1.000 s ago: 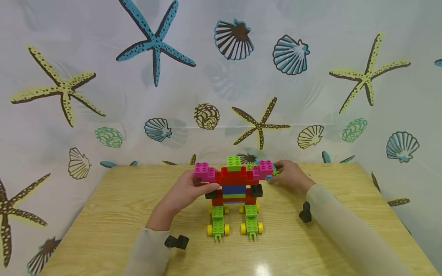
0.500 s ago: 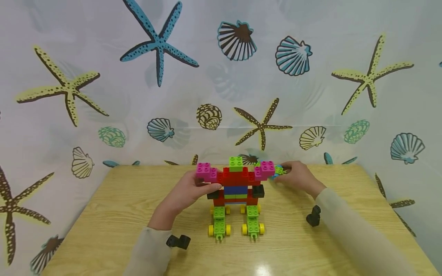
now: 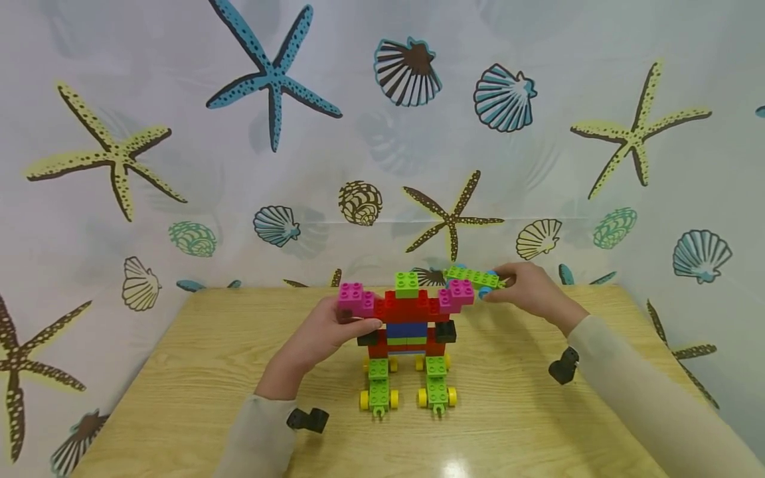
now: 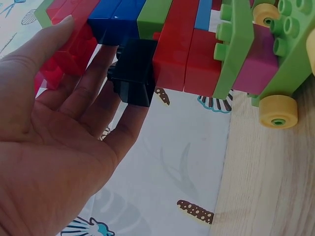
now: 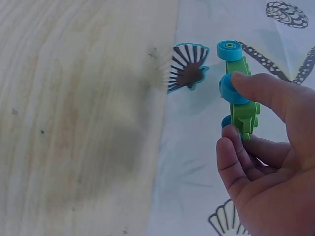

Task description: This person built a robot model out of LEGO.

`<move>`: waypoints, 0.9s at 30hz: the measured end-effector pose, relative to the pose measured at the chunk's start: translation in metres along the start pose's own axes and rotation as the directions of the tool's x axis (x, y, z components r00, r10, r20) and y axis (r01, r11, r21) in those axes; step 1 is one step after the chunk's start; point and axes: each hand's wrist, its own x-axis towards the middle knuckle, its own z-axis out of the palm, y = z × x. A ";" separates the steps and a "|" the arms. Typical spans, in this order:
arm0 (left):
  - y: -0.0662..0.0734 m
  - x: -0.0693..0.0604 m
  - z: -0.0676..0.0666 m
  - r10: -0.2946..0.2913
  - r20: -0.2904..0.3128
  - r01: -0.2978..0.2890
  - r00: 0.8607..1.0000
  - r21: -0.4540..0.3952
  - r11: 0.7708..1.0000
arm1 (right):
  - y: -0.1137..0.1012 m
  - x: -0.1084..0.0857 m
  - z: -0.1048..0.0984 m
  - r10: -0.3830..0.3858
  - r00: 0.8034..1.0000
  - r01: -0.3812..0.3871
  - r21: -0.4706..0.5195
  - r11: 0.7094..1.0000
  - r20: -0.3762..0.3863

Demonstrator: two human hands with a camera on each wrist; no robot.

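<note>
A toy brick figure (image 3: 412, 307) stands upright on the table, with a lime brick on top, pink bricks at the shoulders, and red, blue and black bricks in the body. Its feet are lime wheeled bases with yellow wheels. My left hand (image 3: 313, 335) holds its left side under the pink bricks; in the left wrist view the thumb lies on a red brick and fingers reach behind the black brick (image 4: 135, 71). My right hand (image 3: 532, 292) pinches the end of a lime wheeled base (image 3: 472, 277) with blue wheels, raised behind the figure's right shoulder.
The wooden table (image 3: 209, 372) ends at the back against a hanging white cloth (image 3: 358, 146) printed with starfish and shells. The cloth also rises at both sides. A black wrist mount (image 3: 307, 419) sits at the left cuff, another (image 3: 564, 366) at the right.
My right hand has moved right and up, bringing the blue-wheeled base out from behind the figure and higher into view. The left hand keeps its hold, and the figure stays in place.
</note>
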 end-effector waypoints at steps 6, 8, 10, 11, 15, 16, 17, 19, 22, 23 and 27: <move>0.001 0.000 0.000 0.002 0.001 -0.002 1.000 -0.004 1.000 | -0.020 -0.008 -0.020 -0.011 1.000 0.010 -0.039 0.999 -0.026; 0.001 0.000 0.001 -0.002 0.000 0.002 1.000 -0.010 1.000 | -0.028 -0.010 -0.026 -0.025 0.999 0.024 -0.037 0.999 -0.030; 0.002 0.000 0.002 -0.005 -0.004 0.005 1.000 -0.011 1.000 | -0.036 -0.012 -0.033 -0.038 0.999 0.037 -0.033 0.999 -0.031; 0.003 0.000 0.003 -0.004 -0.006 0.004 1.000 -0.009 1.000 | -0.040 -0.013 -0.037 -0.048 0.998 0.047 -0.032 0.998 -0.031; 0.004 0.003 0.007 -0.005 -0.015 0.005 1.000 -0.010 1.000 | -0.057 -0.017 -0.049 -0.083 0.996 0.082 -0.027 0.996 -0.033; 0.004 0.003 0.008 -0.004 -0.014 0.003 1.000 -0.012 1.000 | -0.061 -0.018 -0.052 -0.096 0.995 0.095 -0.021 0.995 -0.033; 0.004 0.004 0.009 0.001 -0.013 -0.001 1.000 -0.016 1.000 | -0.066 -0.020 -0.055 -0.108 0.993 0.108 -0.013 0.994 -0.035; 0.005 0.006 0.011 0.000 -0.010 0.000 1.000 -0.027 1.000 | -0.075 -0.023 -0.058 -0.124 0.992 0.125 0.007 0.992 -0.039; 0.005 0.008 0.015 0.000 -0.011 -0.001 1.000 -0.035 0.999 | -0.088 -0.029 -0.062 -0.134 0.990 0.136 0.047 0.990 -0.041; 0.005 0.010 0.017 -0.002 -0.015 0.001 1.000 -0.037 0.999 | -0.092 -0.032 -0.062 -0.136 0.990 0.138 0.056 0.989 -0.044; 0.006 0.014 0.026 -0.021 -0.029 0.020 0.999 -0.041 0.999 | -0.106 -0.039 -0.058 -0.160 0.986 0.163 0.085 0.983 -0.043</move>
